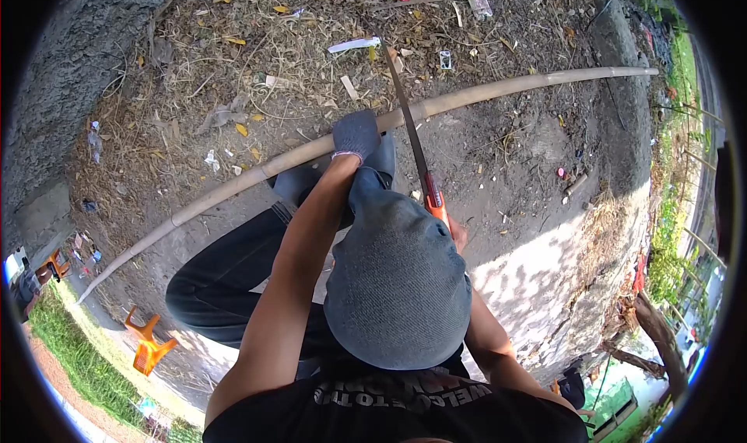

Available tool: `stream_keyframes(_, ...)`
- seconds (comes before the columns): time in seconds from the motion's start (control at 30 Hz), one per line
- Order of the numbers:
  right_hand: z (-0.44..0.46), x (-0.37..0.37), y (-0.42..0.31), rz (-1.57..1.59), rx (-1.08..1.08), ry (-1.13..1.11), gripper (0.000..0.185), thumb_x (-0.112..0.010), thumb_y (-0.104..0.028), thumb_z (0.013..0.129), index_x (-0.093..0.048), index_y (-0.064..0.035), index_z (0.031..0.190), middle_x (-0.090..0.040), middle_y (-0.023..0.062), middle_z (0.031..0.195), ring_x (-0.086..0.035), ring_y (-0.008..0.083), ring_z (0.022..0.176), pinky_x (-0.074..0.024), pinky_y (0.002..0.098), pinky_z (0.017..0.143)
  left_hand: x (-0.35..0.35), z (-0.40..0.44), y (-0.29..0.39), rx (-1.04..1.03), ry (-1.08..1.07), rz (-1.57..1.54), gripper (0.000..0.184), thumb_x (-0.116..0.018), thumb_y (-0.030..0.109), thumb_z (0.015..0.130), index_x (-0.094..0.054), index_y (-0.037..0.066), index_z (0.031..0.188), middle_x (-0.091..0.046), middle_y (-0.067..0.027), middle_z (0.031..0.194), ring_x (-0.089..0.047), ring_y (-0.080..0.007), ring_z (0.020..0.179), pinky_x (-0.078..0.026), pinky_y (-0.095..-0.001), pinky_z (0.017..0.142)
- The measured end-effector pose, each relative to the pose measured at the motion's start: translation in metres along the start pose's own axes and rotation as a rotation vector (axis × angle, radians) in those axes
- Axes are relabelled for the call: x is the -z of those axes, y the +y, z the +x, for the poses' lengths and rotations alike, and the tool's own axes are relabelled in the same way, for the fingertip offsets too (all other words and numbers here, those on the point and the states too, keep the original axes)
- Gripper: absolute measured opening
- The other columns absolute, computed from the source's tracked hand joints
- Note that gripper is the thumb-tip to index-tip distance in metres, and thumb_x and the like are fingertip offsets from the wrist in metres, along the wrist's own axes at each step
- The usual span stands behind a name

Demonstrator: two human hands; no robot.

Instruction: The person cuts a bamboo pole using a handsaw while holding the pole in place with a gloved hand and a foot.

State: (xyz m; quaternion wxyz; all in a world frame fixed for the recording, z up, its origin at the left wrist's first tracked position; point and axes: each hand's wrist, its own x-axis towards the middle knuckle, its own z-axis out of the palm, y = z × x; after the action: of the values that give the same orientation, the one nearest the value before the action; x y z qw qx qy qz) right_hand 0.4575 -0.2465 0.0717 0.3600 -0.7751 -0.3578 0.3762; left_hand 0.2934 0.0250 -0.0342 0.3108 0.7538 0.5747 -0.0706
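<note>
A long bamboo pole [467, 97] runs across the view, from the lower left to the upper right. My left hand [356, 136], in a dark grey knit glove, is closed over the pole near its middle. Just right of that glove, the blade of a hand saw [414, 136] lies across the bamboo. The saw's orange handle [435, 200] points back toward me. Around its lower end is my right hand [459, 237], mostly hidden behind a large grey-blue cloth-covered shape [398, 287], seemingly my raised knee.
Dry grass, leaves and scraps cover the dirt ground [506, 171]. A rough grey wall [62, 77] stands at the upper left. An orange plastic object [148, 346] with legs lies lower left. Tree branches [657, 334] and a green structure [618, 412] are at the lower right.
</note>
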Motion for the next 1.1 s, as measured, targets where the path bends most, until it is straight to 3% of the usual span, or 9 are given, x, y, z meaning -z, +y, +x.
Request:
stream_keyframes(0.3,-0.006,-0.012,0.015,-0.002,0.130,-0.046,0.032,-0.079,-0.032,0.087,-0.071,-0.0030,0.095,-0.069,0.0133,0.075,-0.067,0.0307,0.062,-0.0508,0.0405,0.063,0.007,-0.001,0.002,0.029,-0.039,-0.006,0.029,-0.074,0.020,0.082,-0.076,0.006,0.108,-0.077,-0.0238,0.102,-0.075,-0.0410,0.101,-0.058,-0.0522,0.090)
stream_keyframes(0.5,-0.010,-0.013,0.029,-0.037,0.183,-0.051,0.041,-0.081,-0.039,0.084,-0.071,-0.0030,0.100,-0.069,0.0132,0.077,-0.068,0.0301,0.064,-0.0509,0.0410,0.064,0.007,0.000,0.001,0.012,-0.035,0.001,0.029,-0.074,0.019,0.082,-0.076,0.006,0.108,-0.077,-0.0235,0.102,-0.075,-0.0410,0.100,-0.059,-0.0521,0.090)
stream_keyframes(0.67,-0.009,-0.015,0.029,-0.092,0.218,-0.045,0.053,-0.081,-0.051,0.080,-0.069,-0.0031,0.099,-0.064,0.0163,0.074,-0.065,0.0351,0.063,-0.0487,0.0424,0.061,0.007,0.000,0.001,0.005,-0.022,0.005,0.030,-0.075,0.020,0.081,-0.076,0.005,0.108,-0.077,-0.0236,0.102,-0.075,-0.0408,0.100,-0.059,-0.0520,0.090)
stream_keyframes(0.9,-0.014,-0.018,0.040,-0.131,0.235,-0.051,0.052,-0.081,-0.050,0.082,-0.067,-0.0029,0.100,-0.059,0.0203,0.074,-0.065,0.0396,0.064,-0.0465,0.0445,0.058,0.011,-0.002,0.003,0.005,-0.047,0.007,0.029,-0.074,0.019,0.082,-0.076,0.005,0.108,-0.077,-0.0242,0.101,-0.075,-0.0405,0.099,-0.059,-0.0522,0.090)
stream_keyframes(1.1,-0.035,-0.015,0.065,-0.094,0.223,0.000,0.048,-0.075,-0.032,0.079,-0.069,0.0001,0.115,-0.062,0.0210,0.076,-0.063,0.0423,0.066,-0.0471,0.0449,0.060,0.009,-0.001,0.001,0.007,-0.032,-0.006,0.029,-0.074,0.019,0.082,-0.075,0.005,0.107,-0.077,-0.0241,0.101,-0.075,-0.0408,0.099,-0.058,-0.0529,0.090)
